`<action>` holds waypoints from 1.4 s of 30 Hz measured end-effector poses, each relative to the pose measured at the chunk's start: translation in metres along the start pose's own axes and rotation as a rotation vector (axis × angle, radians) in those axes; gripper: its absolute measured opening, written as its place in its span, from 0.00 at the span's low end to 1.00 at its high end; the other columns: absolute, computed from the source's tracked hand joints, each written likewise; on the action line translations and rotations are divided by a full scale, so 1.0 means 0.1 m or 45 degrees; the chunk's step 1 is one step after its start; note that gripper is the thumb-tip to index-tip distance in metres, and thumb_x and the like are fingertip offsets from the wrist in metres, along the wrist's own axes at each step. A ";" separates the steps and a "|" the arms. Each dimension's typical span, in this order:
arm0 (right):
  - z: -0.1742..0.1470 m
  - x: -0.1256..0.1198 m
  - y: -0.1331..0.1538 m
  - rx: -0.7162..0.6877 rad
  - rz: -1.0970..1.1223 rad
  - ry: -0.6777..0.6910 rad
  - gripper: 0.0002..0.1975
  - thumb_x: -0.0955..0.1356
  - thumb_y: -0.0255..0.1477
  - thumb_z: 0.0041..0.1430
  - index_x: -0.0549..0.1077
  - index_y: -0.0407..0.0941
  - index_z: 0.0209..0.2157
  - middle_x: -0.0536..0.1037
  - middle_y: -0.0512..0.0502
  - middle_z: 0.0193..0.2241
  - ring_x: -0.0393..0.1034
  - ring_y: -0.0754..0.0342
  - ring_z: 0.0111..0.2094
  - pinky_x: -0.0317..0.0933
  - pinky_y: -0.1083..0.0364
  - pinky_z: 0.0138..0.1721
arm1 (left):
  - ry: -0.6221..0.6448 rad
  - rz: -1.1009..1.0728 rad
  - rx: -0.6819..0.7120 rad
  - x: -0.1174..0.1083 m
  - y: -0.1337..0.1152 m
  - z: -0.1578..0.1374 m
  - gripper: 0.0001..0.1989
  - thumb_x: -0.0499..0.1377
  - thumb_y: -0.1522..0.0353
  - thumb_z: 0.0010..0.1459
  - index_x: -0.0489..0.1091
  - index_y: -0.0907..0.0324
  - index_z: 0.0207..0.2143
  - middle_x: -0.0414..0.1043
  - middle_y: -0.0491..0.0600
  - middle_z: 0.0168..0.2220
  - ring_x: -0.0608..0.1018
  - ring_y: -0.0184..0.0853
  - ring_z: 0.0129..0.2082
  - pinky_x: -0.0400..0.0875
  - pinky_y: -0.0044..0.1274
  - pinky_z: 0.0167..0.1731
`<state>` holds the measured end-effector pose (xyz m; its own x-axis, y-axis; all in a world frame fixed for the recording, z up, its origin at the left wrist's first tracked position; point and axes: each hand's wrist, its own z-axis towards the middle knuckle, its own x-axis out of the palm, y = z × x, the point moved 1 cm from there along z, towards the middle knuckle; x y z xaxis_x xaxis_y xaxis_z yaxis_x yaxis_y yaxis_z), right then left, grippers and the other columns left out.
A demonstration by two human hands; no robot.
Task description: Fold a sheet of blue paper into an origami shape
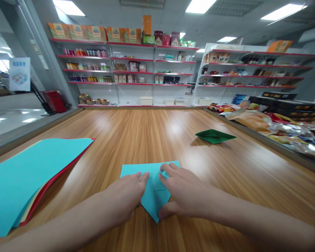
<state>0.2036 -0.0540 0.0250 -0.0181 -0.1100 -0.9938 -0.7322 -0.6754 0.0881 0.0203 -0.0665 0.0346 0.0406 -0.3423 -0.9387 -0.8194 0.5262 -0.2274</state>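
Observation:
A folded sheet of turquoise paper lies flat on the wooden table, its point aimed toward me. My left hand presses down on the sheet's left side, fingers flat along the centre crease. On the right side rests my right hand, fingertips at the top fold and thumb near the lower tip. Both hands lie flat on the paper and hide much of it.
A stack of coloured sheets, turquoise on top with yellow and red beneath, lies at the left. A green folded paper boat sits at the far right. Packaged snacks line the right edge. Store shelves stand behind.

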 end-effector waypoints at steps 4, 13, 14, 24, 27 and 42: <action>-0.04 -0.01 -0.09 0.058 0.039 -0.005 0.31 0.73 0.53 0.37 0.76 0.42 0.36 0.72 0.37 0.40 0.66 0.39 0.43 0.63 0.46 0.42 | 0.100 0.124 -0.186 0.05 0.09 0.01 0.26 0.53 0.71 0.58 0.58 0.69 0.59 0.65 0.67 0.54 0.71 0.49 0.51 0.65 0.34 0.49; 0.21 0.14 -0.18 0.288 -0.020 -0.177 0.14 0.67 0.38 0.57 0.73 0.40 0.31 0.72 0.40 0.32 0.68 0.47 0.34 0.57 0.52 0.33 | -0.060 0.229 -0.296 0.15 0.16 0.17 0.12 0.50 0.69 0.62 0.72 0.62 0.41 0.76 0.59 0.33 0.78 0.47 0.34 0.69 0.32 0.31; 0.21 0.17 -0.17 0.285 -0.021 -0.206 0.13 0.68 0.37 0.56 0.72 0.39 0.34 0.72 0.40 0.34 0.68 0.47 0.35 0.56 0.52 0.34 | -0.071 0.228 -0.291 0.15 0.14 0.17 0.12 0.51 0.67 0.62 0.72 0.62 0.40 0.75 0.58 0.34 0.78 0.46 0.35 0.69 0.31 0.32; 0.16 0.31 0.06 0.261 0.096 -0.275 0.10 0.62 0.33 0.60 0.69 0.40 0.36 0.72 0.40 0.36 0.66 0.47 0.39 0.54 0.50 0.40 | -0.232 0.022 -0.030 0.16 0.20 0.16 0.13 0.61 0.62 0.52 0.70 0.62 0.36 0.70 0.55 0.39 0.73 0.42 0.39 0.66 0.28 0.36; 0.16 0.31 0.20 0.215 0.066 -0.338 0.09 0.61 0.31 0.59 0.69 0.40 0.35 0.72 0.39 0.35 0.65 0.47 0.38 0.54 0.50 0.39 | -0.201 -0.172 0.014 0.15 0.22 0.14 0.14 0.62 0.62 0.48 0.67 0.59 0.36 0.71 0.49 0.37 0.73 0.38 0.37 0.64 0.25 0.33; 0.19 0.25 0.11 0.054 0.742 -0.295 0.14 0.64 0.27 0.56 0.69 0.40 0.18 0.60 0.55 0.15 0.52 0.63 0.19 0.43 0.60 0.21 | -0.002 -0.737 0.187 0.05 0.27 0.17 0.09 0.57 0.67 0.48 0.61 0.61 0.19 0.48 0.40 0.20 0.54 0.26 0.21 0.47 0.20 0.20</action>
<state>0.1818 -0.0503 0.0003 -0.5659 -0.2875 -0.7727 -0.5838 -0.5221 0.6218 0.0085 -0.0409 0.0195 0.4578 -0.6045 -0.6519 -0.5764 0.3565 -0.7353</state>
